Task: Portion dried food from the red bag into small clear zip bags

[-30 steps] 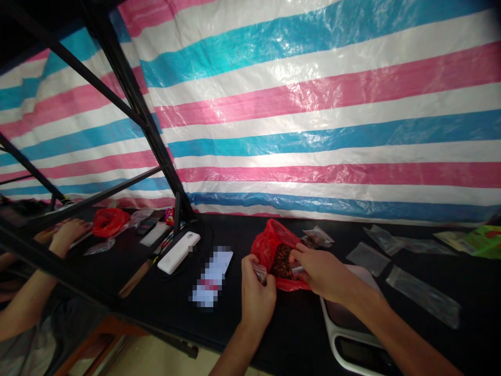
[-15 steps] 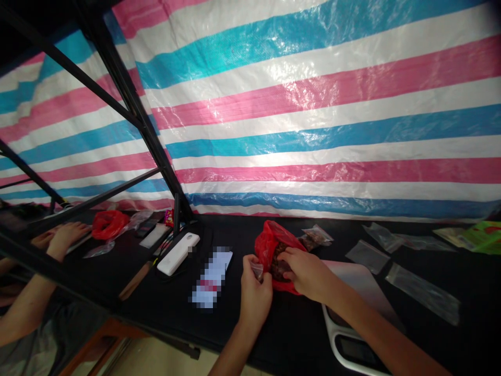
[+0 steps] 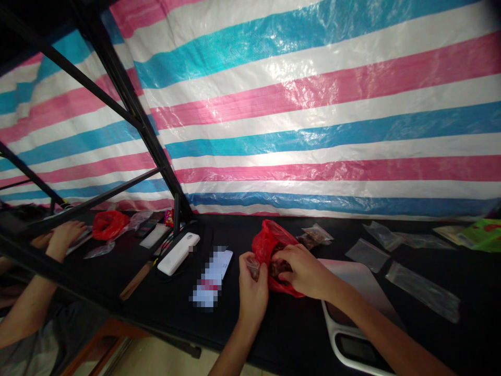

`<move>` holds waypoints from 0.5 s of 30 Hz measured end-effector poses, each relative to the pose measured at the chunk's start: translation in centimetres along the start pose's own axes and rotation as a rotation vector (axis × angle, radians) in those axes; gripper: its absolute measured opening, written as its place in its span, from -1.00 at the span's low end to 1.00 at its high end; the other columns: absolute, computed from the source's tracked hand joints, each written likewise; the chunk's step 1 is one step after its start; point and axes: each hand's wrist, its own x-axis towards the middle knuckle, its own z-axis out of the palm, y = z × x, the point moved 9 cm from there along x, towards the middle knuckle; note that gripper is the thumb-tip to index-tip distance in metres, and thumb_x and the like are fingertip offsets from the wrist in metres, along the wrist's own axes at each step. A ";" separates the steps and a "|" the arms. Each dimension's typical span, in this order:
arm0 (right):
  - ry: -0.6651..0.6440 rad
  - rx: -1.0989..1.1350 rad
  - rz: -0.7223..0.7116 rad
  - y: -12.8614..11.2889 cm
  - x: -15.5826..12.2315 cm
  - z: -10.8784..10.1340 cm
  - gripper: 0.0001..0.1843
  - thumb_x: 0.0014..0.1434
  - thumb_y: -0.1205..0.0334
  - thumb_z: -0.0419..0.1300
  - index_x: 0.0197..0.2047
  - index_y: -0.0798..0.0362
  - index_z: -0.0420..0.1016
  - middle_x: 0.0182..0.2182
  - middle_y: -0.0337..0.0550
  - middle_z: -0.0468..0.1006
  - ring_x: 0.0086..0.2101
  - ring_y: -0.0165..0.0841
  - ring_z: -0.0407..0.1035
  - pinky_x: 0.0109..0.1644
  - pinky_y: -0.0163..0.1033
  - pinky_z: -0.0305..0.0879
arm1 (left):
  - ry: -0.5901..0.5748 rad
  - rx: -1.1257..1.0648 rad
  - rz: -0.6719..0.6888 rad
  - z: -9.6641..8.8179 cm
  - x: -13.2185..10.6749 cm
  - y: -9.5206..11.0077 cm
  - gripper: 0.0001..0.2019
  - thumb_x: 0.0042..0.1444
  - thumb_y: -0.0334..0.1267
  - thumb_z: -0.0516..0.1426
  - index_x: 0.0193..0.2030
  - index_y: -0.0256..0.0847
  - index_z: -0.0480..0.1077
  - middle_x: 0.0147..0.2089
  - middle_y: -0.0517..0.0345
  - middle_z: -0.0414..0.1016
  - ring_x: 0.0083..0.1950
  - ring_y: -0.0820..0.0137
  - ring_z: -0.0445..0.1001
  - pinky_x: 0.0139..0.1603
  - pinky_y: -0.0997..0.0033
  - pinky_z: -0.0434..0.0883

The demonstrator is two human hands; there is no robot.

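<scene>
A red plastic bag (image 3: 266,237) stands with its mouth open on the black tabletop, brown lumpy pieces (image 3: 279,266) inside it. My right hand (image 3: 301,269) reaches into that mouth, its fingers curled among the pieces; the fingertips are partly hidden. Just left of the bag, my left hand (image 3: 253,290) is closed around a small clear plastic bag (image 3: 253,268), pinched between thumb and fingers. Behind my right hand lies a clear zip bag (image 3: 316,235) with brown pieces in it. Under my right forearm sits a silver kitchen scale (image 3: 352,277).
Flat clear zip bags (image 3: 368,255) are spread at the right, near a green packet (image 3: 483,236). To the left lie a phone (image 3: 213,277) and a white power bank (image 3: 179,254). Beyond a black metal frame (image 3: 136,115), another person's hand (image 3: 67,233) rests near a second red bag (image 3: 109,225).
My left hand has shifted slightly left with the small clear bag. My right hand has also moved a little left, its fingers more curled among the brown pieces.
</scene>
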 end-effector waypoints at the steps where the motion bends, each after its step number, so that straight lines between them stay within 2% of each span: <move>1: -0.001 0.041 0.010 0.2 0.0 -0.2 -0.71 0.10 0.39 0.31 -0.08 -0.03 0.64 -0.13 -0.14 0.70 -0.01 -0.15 0.50 0.19 -0.08 0.26 | 0.010 0.042 0.031 -0.1 -0.2 0.4 -0.79 0.22 -0.17 0.16 -0.04 -0.16 0.35 -0.19 0.14 0.43 -0.19 0.31 0.47 -0.10 0.34 0.45; 4: -0.035 0.227 0.018 0.7 0.0 -0.7 -0.75 0.15 0.36 0.28 -0.10 -0.02 0.63 -0.15 -0.16 0.71 -0.06 -0.18 0.55 0.13 -0.13 0.34 | 0.082 0.147 0.109 -0.8 -0.5 1.2 -0.74 0.25 -0.17 0.17 0.04 -0.17 0.40 -0.09 0.05 0.43 -0.09 0.27 0.48 0.01 0.27 0.46; 6: -0.062 0.353 0.019 1.1 -0.1 -1.3 -0.73 0.18 0.35 0.26 -0.05 -0.01 0.61 -0.11 -0.15 0.71 -0.07 -0.20 0.56 0.11 -0.16 0.38 | 0.100 0.142 0.148 -0.8 -0.6 1.3 -0.71 0.27 -0.17 0.18 0.10 -0.17 0.40 -0.10 0.04 0.44 -0.10 0.28 0.48 0.01 0.27 0.46; 11: -0.054 0.479 0.013 1.2 -0.7 -3.7 -0.74 0.27 0.17 0.26 0.02 0.00 0.57 -0.02 -0.11 0.67 0.04 -0.19 0.52 0.16 -0.15 0.39 | -0.026 0.074 0.208 0.7 -0.7 1.1 -0.63 0.34 -0.15 0.17 0.23 -0.18 0.35 -0.10 0.01 0.54 -0.09 0.29 0.54 0.05 0.24 0.47; 15: -0.032 0.444 -0.024 -0.5 -1.1 -5.3 -0.75 0.31 0.13 0.24 0.03 -0.03 0.54 0.00 -0.13 0.65 0.04 -0.20 0.51 0.14 -0.18 0.38 | -0.067 0.070 0.208 1.1 -0.8 0.5 -0.58 0.32 -0.13 0.20 0.27 -0.14 0.36 -0.04 -0.02 0.60 -0.02 0.24 0.57 0.10 0.18 0.48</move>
